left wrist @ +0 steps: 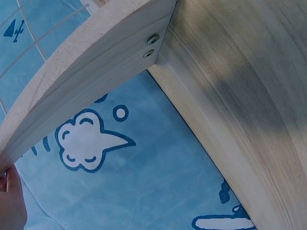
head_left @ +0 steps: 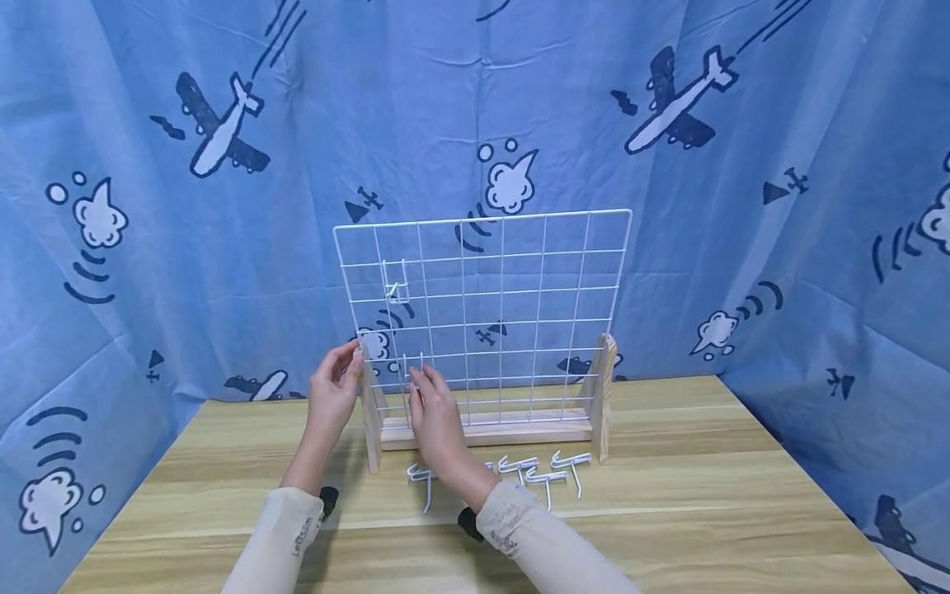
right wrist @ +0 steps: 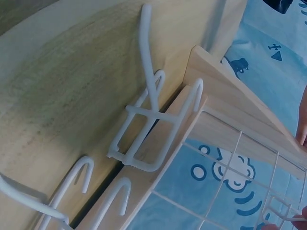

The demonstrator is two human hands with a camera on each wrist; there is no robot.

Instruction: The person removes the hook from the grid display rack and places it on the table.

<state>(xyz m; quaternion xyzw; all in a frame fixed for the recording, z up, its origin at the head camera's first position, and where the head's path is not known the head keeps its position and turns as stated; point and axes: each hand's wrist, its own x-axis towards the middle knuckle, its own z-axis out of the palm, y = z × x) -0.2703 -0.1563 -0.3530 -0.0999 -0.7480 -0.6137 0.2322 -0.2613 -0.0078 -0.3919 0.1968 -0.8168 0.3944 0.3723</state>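
Note:
A white wire grid panel (head_left: 502, 289) stands upright in a wooden stand (head_left: 604, 396). My left hand (head_left: 334, 392) holds the upper end of the stand's left side piece, thumb and fingertips at its edge; its fingers (left wrist: 13, 201) show at the lower left of the left wrist view. With my right hand (head_left: 439, 412) I pinch a white wire hook (right wrist: 276, 207) at the lower left of the grid. Its two prongs rise above my fingers against the mesh, while the hand hides its lower part in the head view. Higher up, another white hook (head_left: 399, 295) hangs on the grid.
Several loose white hooks (head_left: 545, 476) lie on the wooden table (head_left: 690, 495) in front of the stand, some partly behind my right forearm. A blue curtain (head_left: 445, 124) with plane prints surrounds the table at the back and sides.

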